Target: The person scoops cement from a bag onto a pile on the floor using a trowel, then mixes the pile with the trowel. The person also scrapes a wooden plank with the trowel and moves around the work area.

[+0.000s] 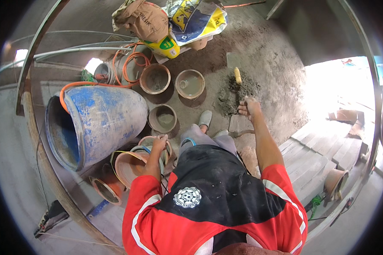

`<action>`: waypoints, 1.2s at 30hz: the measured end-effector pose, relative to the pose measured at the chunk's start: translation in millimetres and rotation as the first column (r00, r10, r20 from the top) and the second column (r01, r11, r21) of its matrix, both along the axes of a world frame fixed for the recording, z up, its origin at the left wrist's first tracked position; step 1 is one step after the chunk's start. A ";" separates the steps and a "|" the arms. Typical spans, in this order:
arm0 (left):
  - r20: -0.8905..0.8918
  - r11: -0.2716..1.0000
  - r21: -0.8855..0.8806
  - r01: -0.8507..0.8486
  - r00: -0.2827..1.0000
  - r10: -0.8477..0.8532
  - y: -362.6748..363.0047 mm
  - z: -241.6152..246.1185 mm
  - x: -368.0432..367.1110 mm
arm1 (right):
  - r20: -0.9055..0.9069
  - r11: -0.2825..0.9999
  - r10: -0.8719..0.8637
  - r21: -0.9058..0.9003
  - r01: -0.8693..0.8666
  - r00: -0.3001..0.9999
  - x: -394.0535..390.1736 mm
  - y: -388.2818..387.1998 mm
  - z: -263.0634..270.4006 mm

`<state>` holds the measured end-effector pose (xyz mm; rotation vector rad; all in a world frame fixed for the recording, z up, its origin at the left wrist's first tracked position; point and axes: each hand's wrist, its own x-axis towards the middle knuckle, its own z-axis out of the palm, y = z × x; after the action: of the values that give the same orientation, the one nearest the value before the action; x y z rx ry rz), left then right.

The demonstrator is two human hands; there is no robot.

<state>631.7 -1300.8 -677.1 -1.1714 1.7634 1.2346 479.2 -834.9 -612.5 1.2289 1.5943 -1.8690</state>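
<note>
My right hand (250, 107) hangs above the near edge of a heap of wet grey mortar (226, 97), its fingers a little apart with nothing between them. From that heap sticks the yellowish handle (238, 76) of a hand tool, probably a trowel; its blade is hidden. Just below my right hand a flat grey slab (238, 123) lies on the floor. My left hand (160, 142) is loosely curled above a group of used buckets (127, 169); whether it touches a rim or holds something is not clear. A round bucket (162, 118) stands just beyond it.
Farther ahead are a bucket of cloudy water (190, 84) and another bucket (155, 79). A blue plastic drum (108, 124) lies at left, beneath an orange hose (92, 83). Material sacks (194, 22) stand at the back. Stacked light blocks (309, 159) lie at right.
</note>
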 end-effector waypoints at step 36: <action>-0.088 0.978 0.209 -0.019 0.995 0.038 58.4 -27.4 60.6 | 0.103 0.970 0.156 0.173 -0.172 0.982 222.6 81.2 -48.5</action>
<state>692.2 -1242.4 -704.5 -1.0366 1.6410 1.4722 701.8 -753.8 -661.0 1.1947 1.7900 -1.5756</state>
